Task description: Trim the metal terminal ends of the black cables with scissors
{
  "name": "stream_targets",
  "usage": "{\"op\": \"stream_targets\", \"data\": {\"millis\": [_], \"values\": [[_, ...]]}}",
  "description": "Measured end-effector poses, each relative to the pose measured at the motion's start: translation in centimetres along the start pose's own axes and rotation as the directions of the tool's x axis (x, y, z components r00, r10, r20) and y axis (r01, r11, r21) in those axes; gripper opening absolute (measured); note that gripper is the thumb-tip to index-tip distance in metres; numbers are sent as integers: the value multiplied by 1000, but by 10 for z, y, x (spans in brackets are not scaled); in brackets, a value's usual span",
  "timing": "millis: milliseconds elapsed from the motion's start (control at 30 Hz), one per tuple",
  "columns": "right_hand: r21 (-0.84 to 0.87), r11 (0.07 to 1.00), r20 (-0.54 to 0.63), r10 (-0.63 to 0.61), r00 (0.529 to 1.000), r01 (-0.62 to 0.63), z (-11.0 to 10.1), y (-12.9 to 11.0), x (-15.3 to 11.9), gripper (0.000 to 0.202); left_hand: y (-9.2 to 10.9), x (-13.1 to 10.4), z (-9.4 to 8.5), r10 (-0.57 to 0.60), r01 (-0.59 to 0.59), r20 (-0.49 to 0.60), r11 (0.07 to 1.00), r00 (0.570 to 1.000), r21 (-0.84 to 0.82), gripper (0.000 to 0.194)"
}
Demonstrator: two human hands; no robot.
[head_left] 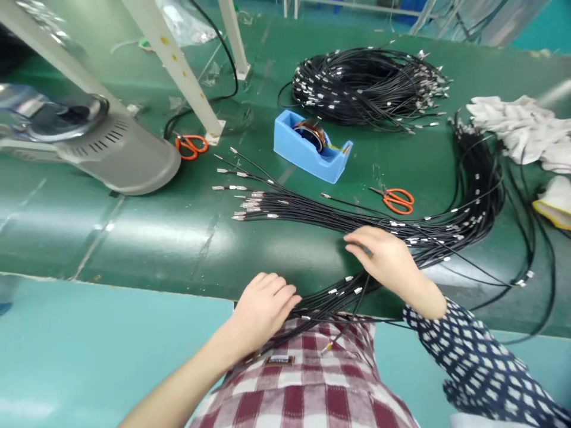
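Left grip: left hand (263,303) curls palm-down over the near cable bunch (328,303) at the table edge; can't tell if it closes on anything, fingertips hidden.
Right grip: right hand (386,258) has thumb and fingers bent toward each other, tips slightly apart, by the long cable bundle (401,233). No cable visible between them; can't tell about the curled fingers.
Far left: grey machine housing (129,148), rounded, slotted vents; scissors with orange loop handles (191,147) beside it.
Mid left: long bundle's loose ends, metallic tips, white tags, unevenly fanned. Would handle thin black strands near the tags, not by the tips.
Center: near bunch runs over the table edge onto a checked cloth apron (307,380). Light hold advisable; hard pressure on that edge could kink the strands.
Behind: blue tape dispenser (297,151), hard and boxy, glossy brown roll (312,135); thick black cable coil (361,95) beyond, tips splayed right.
Mid right: second scissors, also orange-handled (398,201), just behind the long bundle.
Right: long bundle sweeps round in a smooth curve. Better to draw strands along the lay, one at a time; crossing ones could snag.
Far right: white knit gloves (526,128), soft, crumpled; yellow-edged cuff (555,202) nearer.
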State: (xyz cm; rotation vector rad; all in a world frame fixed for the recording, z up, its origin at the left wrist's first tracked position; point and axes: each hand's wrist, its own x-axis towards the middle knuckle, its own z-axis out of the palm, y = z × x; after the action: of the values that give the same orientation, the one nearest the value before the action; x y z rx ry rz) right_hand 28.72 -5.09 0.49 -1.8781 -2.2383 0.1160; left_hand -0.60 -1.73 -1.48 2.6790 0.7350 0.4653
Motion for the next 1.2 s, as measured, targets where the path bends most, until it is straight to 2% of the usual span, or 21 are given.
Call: {"op": "stream_targets", "data": {"millis": [67,167,267,333,400,467,500,567,633,700,733,800,867,933,1000,1200], "values": [[-71,997,-44,18,999,-21,10,2,16,22,4,-2,2,-11,12,40,999,999,-34,26],[-97,995,-57,7,998,-12,20,2,34,23,3,-2,3,-91,97,73,991,993,-94,28],[-89,996,-50,-36,998,31,19,1,37,25,-7,1,0,-243,245,37,946,969,-212,29],[-48,998,-41,-50,998,48,13,2,31,22,-17,4,-3,-385,363,-2,871,923,-333,27],[74,997,-11,-12,1000,13,6,2,19,19,-27,8,-4,-534,463,-24,753,845,-467,24],[208,978,23,12,1000,-17,2,4,6,17,-36,14,-4,-663,509,-14,587,748,-629,30],[231,973,33,17,999,-24,1,4,0,16,-39,18,-5,-711,492,3,484,703,-724,35],[264,964,76,-16,997,-5,1,7,-11,17,-42,28,-5,-744,365,52,265,666,-892,43],[294,954,141,-94,986,49,2,9,-18,17,-39,38,-8,-741,195,71,82,668,-977,46],[323,941,204,-173,964,100,0,11,-20,17,-33,45,-12,-741,74,73,-31,668,-997,42],[342,933,227,-199,953,113,-2,10,-19,16,-28,47,-15,-728,57,88,-67,680,-996,40],[401,910,235,-212,949,104,-9,4,-15,15,-16,48,-20,-641,133,176,-115,747,-984,37],[492,869,200,-172,965,53,-17,-9,-6,17,-3,47,-24,-500,306,325,-123,802,-944,37],[590,807,168,-89,982,-28,-23,-25,5,22,8,45,-28,-419,430,435,-111,797,-896,37],[673,733,159,-9,987,-102,-27,-39,17,25,16,44,-30,-400,494,488,-97,776,-864,37],[817,546,165,85,983,-184,-22,-61,44,22,22,46,-32,-405,551,528,-69,746,-832,40]]}}
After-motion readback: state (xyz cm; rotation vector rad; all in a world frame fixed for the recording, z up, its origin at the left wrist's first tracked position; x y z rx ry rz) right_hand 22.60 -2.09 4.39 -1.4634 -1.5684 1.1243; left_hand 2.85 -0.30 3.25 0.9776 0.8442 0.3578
